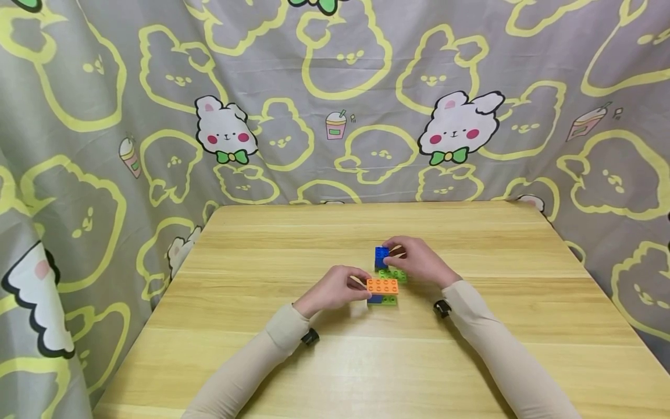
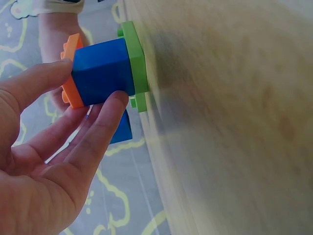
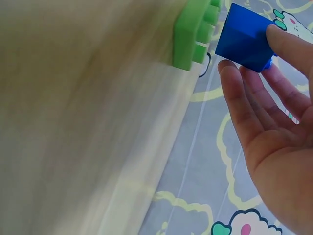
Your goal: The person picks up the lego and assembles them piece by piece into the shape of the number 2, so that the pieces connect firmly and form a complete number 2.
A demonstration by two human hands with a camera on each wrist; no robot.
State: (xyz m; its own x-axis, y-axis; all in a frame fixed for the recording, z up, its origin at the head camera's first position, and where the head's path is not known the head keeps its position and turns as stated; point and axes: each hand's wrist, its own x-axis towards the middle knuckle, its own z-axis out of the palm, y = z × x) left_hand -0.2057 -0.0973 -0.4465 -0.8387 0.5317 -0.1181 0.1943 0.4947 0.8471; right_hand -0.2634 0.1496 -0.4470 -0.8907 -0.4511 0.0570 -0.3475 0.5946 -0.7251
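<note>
In the head view a small stack stands at mid-table: an orange brick (image 1: 382, 286) lies on top, with blue (image 1: 374, 299) and green (image 1: 389, 299) showing beneath. My left hand (image 1: 361, 286) pinches this stack from its left side. The left wrist view shows thumb and finger on its blue brick (image 2: 102, 71), between the orange brick (image 2: 71, 73) and a green base (image 2: 134, 63) on the table. Just behind, my right hand (image 1: 395, 251) pinches a separate blue brick (image 1: 381, 256) (image 3: 244, 36), held slightly off the table beside a green brick (image 1: 392, 273) (image 3: 193, 34).
The wooden table (image 1: 293, 355) is backed and flanked by a grey curtain (image 1: 335, 87) printed with yellow and white rabbits. Small dark wrist cameras (image 1: 310, 337) sit on both beige sleeves. Bare tabletop stretches on all sides of the bricks.
</note>
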